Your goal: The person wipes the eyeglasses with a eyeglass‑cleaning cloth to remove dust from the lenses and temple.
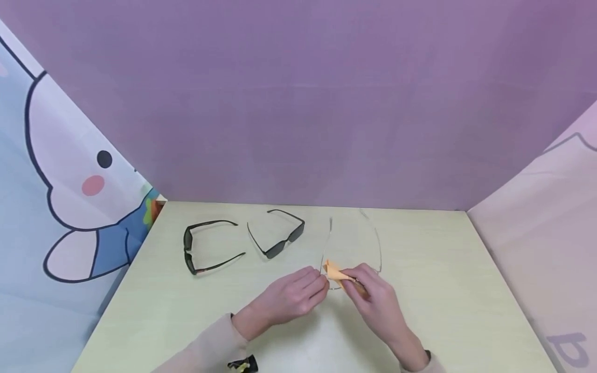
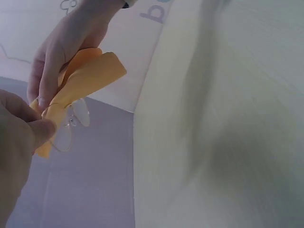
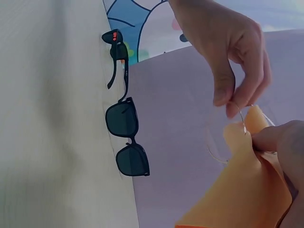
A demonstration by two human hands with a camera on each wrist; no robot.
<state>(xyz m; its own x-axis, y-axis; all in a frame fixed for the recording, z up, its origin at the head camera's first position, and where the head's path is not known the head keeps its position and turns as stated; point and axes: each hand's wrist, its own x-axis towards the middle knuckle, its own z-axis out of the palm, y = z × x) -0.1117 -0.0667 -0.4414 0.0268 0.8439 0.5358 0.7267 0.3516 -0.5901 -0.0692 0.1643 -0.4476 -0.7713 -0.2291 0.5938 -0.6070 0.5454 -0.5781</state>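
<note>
Both hands are over the front middle of the table with a pair of thin-rimmed clear eyeglasses [image 2: 82, 113], whose temples point away toward the back in the head view. My left hand [image 1: 296, 295] pinches the thin wire frame at its left side between thumb and fingertips. My right hand [image 1: 379, 300] grips a folded orange cloth [image 1: 334, 271], pressed between thumb and fingers around part of the eyeglasses. In the right wrist view the cloth hangs down wide below the right thumb. The cloth and fingers hide much of the lenses.
Two pairs of black sunglasses lie unfolded at the left: one pair [image 1: 188, 244] farther left, the other pair [image 1: 280, 247] closer to the hands. The pale table [image 1: 443, 290] is bordered by a purple back panel [image 1: 298, 129] and printed side panels.
</note>
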